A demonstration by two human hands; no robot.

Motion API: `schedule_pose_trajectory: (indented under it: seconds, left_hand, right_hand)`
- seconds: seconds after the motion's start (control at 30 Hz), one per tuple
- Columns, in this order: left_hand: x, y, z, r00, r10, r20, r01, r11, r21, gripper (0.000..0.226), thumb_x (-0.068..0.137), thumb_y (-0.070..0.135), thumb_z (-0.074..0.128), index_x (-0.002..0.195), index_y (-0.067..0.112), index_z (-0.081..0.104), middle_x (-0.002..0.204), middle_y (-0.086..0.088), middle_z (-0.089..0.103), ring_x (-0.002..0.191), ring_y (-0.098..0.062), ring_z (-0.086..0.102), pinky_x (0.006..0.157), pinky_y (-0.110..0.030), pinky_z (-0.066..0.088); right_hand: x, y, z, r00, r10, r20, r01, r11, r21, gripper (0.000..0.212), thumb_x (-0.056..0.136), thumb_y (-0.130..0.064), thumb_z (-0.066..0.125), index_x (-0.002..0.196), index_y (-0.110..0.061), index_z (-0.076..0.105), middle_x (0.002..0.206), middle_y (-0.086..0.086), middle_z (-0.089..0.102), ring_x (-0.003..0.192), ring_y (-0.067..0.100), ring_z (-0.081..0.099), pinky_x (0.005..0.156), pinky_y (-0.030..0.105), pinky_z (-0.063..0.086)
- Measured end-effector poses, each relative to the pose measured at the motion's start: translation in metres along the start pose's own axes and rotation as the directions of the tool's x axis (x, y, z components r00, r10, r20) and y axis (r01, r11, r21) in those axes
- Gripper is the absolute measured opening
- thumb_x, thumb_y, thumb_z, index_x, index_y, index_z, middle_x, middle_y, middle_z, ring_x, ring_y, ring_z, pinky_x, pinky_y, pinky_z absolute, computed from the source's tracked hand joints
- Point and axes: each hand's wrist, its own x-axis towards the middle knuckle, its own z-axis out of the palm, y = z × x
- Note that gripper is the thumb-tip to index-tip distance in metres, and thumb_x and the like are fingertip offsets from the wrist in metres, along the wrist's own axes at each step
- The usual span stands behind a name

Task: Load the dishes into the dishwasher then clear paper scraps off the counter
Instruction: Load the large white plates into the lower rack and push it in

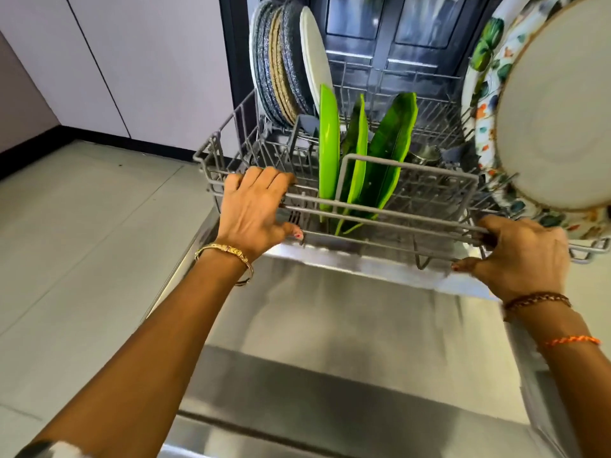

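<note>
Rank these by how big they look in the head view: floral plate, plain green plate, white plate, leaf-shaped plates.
1. Floral plate, though it is nearest the camera, which inflates it.
2. White plate, partly hidden.
3. Plain green plate and the leaf-shaped plates: too alike to rank, all seen edge-on.

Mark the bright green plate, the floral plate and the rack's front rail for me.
bright green plate (328, 147), head view, on its upright face.
floral plate (486, 104), head view, on its patterned rim.
rack's front rail (380, 209), head view, mid-rail between the hands.
</note>
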Motion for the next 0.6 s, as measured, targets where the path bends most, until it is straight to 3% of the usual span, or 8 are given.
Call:
schedule_pose_trajectory:
  seconds: [0.1, 0.27, 0.4, 0.6]
  left_hand:
    - [0.02, -0.001, 0.008, 0.999, -0.03, 0.036, 0.031, 0.999, -0.017, 0.067, 0.071, 0.045, 0.072, 0.128, 0.017, 0.048, 0.124, -0.003, 0.051, 0.115, -0.023, 0.041, 0.089, -0.03, 0.02]
    - [0.05, -0.001, 0.021, 0.992, -0.087, 0.094, 0.088, 0.996, -0.007, 0.073, 0.07, 0.048, 0.071, 0.132, 0.021, 0.042, 0.13, 0.0, 0.046, 0.122, -0.021, 0.036, 0.1, -0.033, 0.021]
    - [0.065, -0.001, 0.03, 0.987, -0.124, 0.105, 0.126, 0.992, -0.011, 0.074, 0.071, 0.047, 0.071, 0.133, 0.021, 0.041, 0.132, -0.001, 0.045, 0.124, -0.023, 0.035, 0.109, -0.038, 0.018]
    - [0.091, 0.002, 0.037, 0.985, -0.142, 0.096, 0.141, 0.99, 0.012, 0.074, 0.07, 0.047, 0.072, 0.131, 0.019, 0.042, 0.132, -0.005, 0.047, 0.126, -0.026, 0.037, 0.111, -0.04, 0.016]
  right_hand:
    - [0.019, 0.003, 0.007, 0.999, 0.017, 0.032, -0.016, 1.0, -0.014, 0.053, 0.046, -0.019, 0.091, 0.06, -0.019, 0.04, 0.058, 0.008, 0.051, 0.072, 0.034, 0.057, 0.069, 0.036, 0.024]
    - [0.047, 0.001, 0.013, 0.99, 0.079, 0.12, -0.073, 0.996, -0.056, 0.061, 0.058, -0.028, 0.086, 0.055, -0.023, 0.025, 0.069, 0.005, 0.048, 0.089, 0.032, 0.055, 0.077, 0.036, 0.027]
    - [0.067, 0.003, 0.02, 0.984, 0.097, 0.152, -0.079, 0.99, -0.12, 0.043, 0.064, -0.033, 0.082, 0.069, -0.019, 0.042, 0.081, 0.009, 0.061, 0.093, 0.028, 0.055, 0.079, 0.034, 0.029]
    - [0.093, 0.01, 0.029, 0.981, 0.104, 0.162, -0.071, 0.978, -0.197, 0.042, 0.068, -0.038, 0.079, 0.079, -0.021, 0.041, 0.096, 0.007, 0.064, 0.102, 0.026, 0.054, 0.084, 0.033, 0.031]
